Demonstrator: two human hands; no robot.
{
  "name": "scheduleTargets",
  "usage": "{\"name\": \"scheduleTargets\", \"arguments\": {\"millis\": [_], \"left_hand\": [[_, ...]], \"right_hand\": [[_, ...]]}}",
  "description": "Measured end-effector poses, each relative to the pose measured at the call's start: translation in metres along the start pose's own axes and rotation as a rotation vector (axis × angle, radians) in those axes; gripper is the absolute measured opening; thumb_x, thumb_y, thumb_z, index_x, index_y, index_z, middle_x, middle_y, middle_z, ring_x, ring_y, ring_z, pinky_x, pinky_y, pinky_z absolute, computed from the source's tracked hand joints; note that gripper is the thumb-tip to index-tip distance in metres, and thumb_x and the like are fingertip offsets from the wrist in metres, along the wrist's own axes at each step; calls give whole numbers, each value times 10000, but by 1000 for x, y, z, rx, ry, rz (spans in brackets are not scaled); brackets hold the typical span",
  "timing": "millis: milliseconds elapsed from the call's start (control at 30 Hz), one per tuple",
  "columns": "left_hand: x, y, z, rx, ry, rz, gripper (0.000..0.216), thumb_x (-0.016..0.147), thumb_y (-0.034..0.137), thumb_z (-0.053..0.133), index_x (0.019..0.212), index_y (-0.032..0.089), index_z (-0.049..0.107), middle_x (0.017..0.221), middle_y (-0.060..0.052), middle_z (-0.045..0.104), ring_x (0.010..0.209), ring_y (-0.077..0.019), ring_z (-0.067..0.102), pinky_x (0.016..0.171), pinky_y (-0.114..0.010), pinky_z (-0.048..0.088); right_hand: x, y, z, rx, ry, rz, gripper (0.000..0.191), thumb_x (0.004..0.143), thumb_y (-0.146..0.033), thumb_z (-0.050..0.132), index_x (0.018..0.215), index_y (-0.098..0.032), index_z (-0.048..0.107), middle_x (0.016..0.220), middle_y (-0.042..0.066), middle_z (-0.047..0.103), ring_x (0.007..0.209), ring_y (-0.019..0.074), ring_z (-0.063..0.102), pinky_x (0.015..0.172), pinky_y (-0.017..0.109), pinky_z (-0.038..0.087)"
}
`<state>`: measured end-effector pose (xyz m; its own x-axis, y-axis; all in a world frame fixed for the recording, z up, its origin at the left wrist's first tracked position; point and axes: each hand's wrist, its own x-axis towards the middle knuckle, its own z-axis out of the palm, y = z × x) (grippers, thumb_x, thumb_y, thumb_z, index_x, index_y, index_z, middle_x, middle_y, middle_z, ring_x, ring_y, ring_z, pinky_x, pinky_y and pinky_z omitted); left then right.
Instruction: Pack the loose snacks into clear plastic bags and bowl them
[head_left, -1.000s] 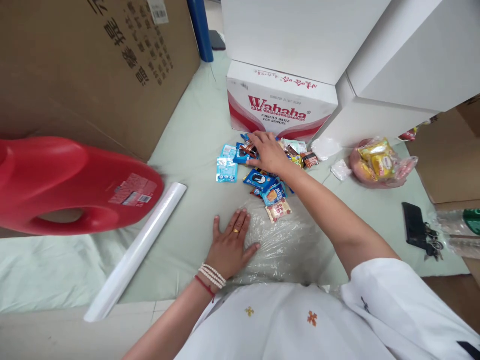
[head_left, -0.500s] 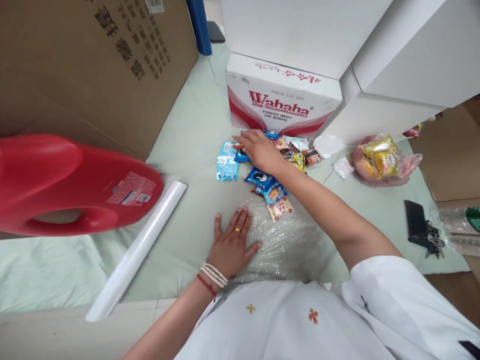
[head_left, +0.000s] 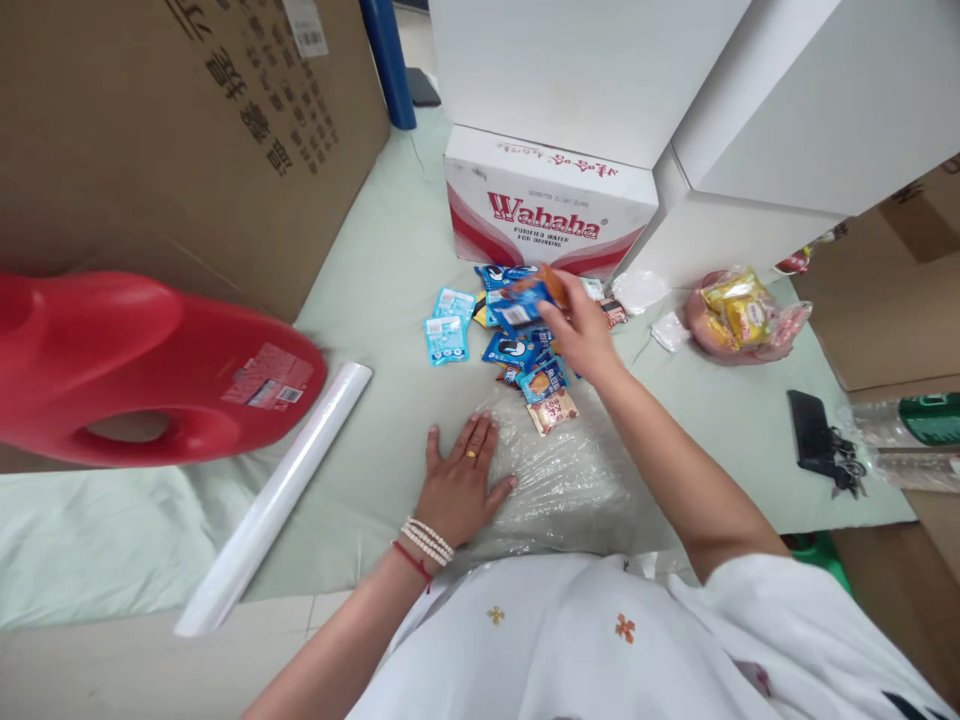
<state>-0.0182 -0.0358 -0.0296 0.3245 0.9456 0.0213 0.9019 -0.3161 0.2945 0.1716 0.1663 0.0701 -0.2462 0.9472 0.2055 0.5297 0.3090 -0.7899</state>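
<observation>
My left hand (head_left: 461, 485) lies flat with fingers spread, on the pale green cloth and the edge of a clear plastic bag (head_left: 570, 480). Up by the carton, my right hand (head_left: 583, 325) pinches a blue snack packet (head_left: 519, 304), somewhat blurred, above a pile of small packets. Below it in the pile are a dark blue packet (head_left: 510, 349), a blue packet with a biscuit picture (head_left: 544, 381) and a cream packet (head_left: 553, 411). Two light blue sachets (head_left: 448, 338) overlap to the left. Part of the pile is hidden behind my right hand.
A Wahaha water carton (head_left: 551, 205) stands behind the pile. At left are a red jug (head_left: 195, 380), a white roll (head_left: 277, 500) and a large cardboard box (head_left: 150, 140). Rightward sit a pink bowl of packets (head_left: 705, 330), a black case with keys (head_left: 810, 430) and plastic bottles (head_left: 922, 420).
My right hand has shifted right and lifted from the pile, now with a blue packet in its fingers. My left hand stays flat in place. The view has shifted slightly.
</observation>
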Motion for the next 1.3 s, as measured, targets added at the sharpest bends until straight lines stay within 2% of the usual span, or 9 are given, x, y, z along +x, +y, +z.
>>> {"name": "scheduleTargets", "arguments": {"millis": [133,233,333,500,600,700,833,1000,1300], "left_hand": [[-4,8,4,-23,6,-23,762,1001,526,459,1632,125,310,1680,-212,301,1557,-390,319,1247,-725,-28],[-6,13,7,-29,-6,-31,766,1000,513,452,1631,106,302,1688,-223,274,1566,-400,293,1237,-741,-35],[-6,15,8,-28,-8,-27,772,1005,516,436,1635,97,283,1690,-230,260,1576,-394,270,1230,-743,-57],[-6,14,8,-15,2,-13,768,1016,525,404,1636,91,274,1686,-233,269,1574,-381,281,1231,-737,-57],[-6,14,9,-8,9,-9,773,1016,533,395,1635,86,275,1682,-239,277,1569,-386,290,1227,-747,-39],[-6,14,10,0,16,-11,777,1015,536,395,1636,85,273,1678,-245,284,1563,-393,301,1224,-751,-35],[-5,15,9,14,5,-15,775,1017,546,386,1633,87,284,1678,-242,288,1560,-391,309,1231,-740,-27],[-5,15,9,48,-25,-36,767,1015,550,385,1634,105,296,1690,-216,275,1570,-386,287,1240,-730,1],[-5,14,11,60,-16,-37,766,1012,547,406,1645,137,273,1698,-197,269,1573,-380,282,1240,-732,29]], "right_hand": [[-107,14,-48,420,-156,468,436,938,-512,621,1281,-244,607,1171,59,712,994,243,713,762,407,659],[-172,20,-38,502,-203,684,430,923,-525,623,1238,-232,631,1123,69,726,952,241,726,709,388,664],[-205,21,-17,280,-194,665,400,987,-468,513,1274,-212,625,1139,107,722,962,260,722,714,407,651],[-205,11,-37,-501,-145,276,365,1017,-419,533,1252,-183,684,1304,192,645,1188,343,624,939,497,576],[-198,-1,-50,-520,-406,-66,447,1001,-365,603,1429,-235,584,1447,140,586,1288,297,582,995,434,562],[-194,-7,-35,-572,-627,-309,501,969,-233,640,1464,-230,559,1500,115,567,1327,289,559,1019,419,548],[-194,-1,-19,-614,-646,-297,408,1014,-137,505,1408,-163,607,1389,133,653,1271,268,603,1030,410,538],[-184,2,-48,-608,-564,-71,483,1001,-191,550,1482,-232,544,1502,96,579,1297,244,606,981,343,547],[-166,4,-38,-793,-773,-63,545,981,-237,576,1518,-238,486,1446,113,606,1069,281,709,781,342,535]]}}
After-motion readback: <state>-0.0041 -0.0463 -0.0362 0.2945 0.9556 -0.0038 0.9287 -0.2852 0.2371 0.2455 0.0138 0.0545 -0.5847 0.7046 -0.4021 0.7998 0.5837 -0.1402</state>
